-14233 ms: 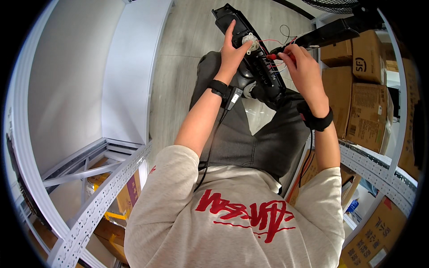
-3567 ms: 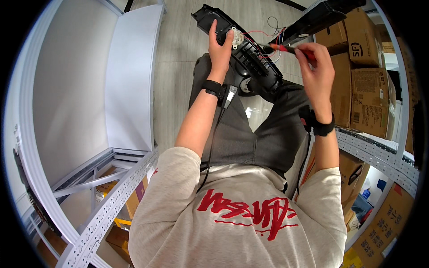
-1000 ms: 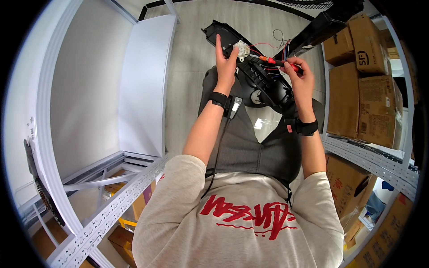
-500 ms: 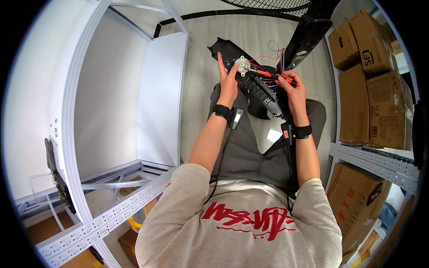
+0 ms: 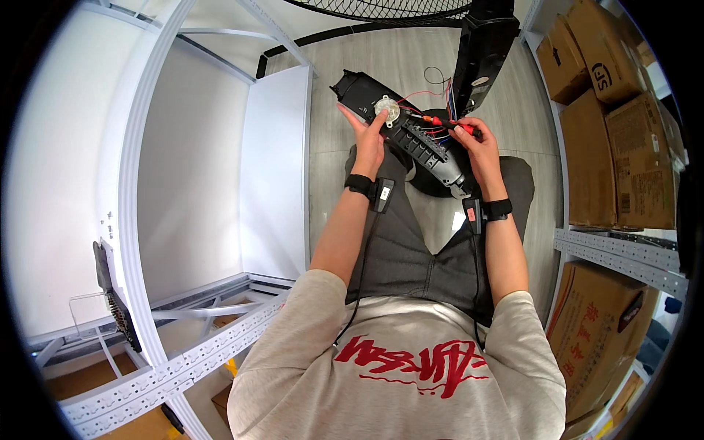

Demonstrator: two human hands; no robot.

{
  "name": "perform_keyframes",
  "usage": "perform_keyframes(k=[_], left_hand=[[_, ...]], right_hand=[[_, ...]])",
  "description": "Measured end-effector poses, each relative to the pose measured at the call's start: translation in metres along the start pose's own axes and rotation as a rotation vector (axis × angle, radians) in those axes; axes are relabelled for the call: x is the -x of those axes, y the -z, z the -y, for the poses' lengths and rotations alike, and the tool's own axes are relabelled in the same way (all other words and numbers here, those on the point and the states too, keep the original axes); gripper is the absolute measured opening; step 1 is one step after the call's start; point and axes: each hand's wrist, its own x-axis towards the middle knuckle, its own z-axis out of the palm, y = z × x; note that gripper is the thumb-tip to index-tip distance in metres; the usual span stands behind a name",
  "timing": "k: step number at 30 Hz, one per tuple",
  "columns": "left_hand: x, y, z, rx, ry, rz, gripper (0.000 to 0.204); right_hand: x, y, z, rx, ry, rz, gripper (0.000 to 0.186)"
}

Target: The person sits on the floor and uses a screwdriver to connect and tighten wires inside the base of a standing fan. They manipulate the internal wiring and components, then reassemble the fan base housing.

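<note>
A long black plastic housing (image 5: 363,90) lies slantwise over my knees, with a ribbed black part (image 5: 425,149) along its nearer right stretch. My left hand (image 5: 369,141) grips the housing by its left edge; its thumb presses on a round whitish motor-like unit (image 5: 386,111) with small tabs. In my right hand (image 5: 480,147) is a red-and-black screwdriver (image 5: 447,123), pointing left. Its tip is close to the round unit; whether they touch I cannot tell. Thin red wires (image 5: 422,93) run from the unit toward a bundle on the right.
Beyond my right hand rises a tall black column (image 5: 484,55). Cardboard boxes (image 5: 645,158) fill the white metal shelving (image 5: 623,253) on the right. More white shelf framing (image 5: 220,326) stands on the left. Cables (image 5: 361,279) run from the wrist-worn devices along my body.
The housing and the round unit have shifted slightly left, and the unit faces up more flatly. My left fingers have slid lower along the housing's edge. The screwdriver stays in my right hand.
</note>
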Motion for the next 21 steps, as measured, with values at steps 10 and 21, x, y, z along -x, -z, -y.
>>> perform_keyframes(k=[10, 21], left_hand=[[-0.01, 0.01, 0.01, 0.04, 0.144, 0.083, 0.037], [-0.006, 0.009, 0.003, 0.097, 0.197, 0.079, 0.037]], right_hand=[[0.0, -0.002, -0.009, 0.052, 0.029, 0.081, 0.023], [0.001, -0.006, -0.008, -0.091, -0.017, 0.09, 0.022]])
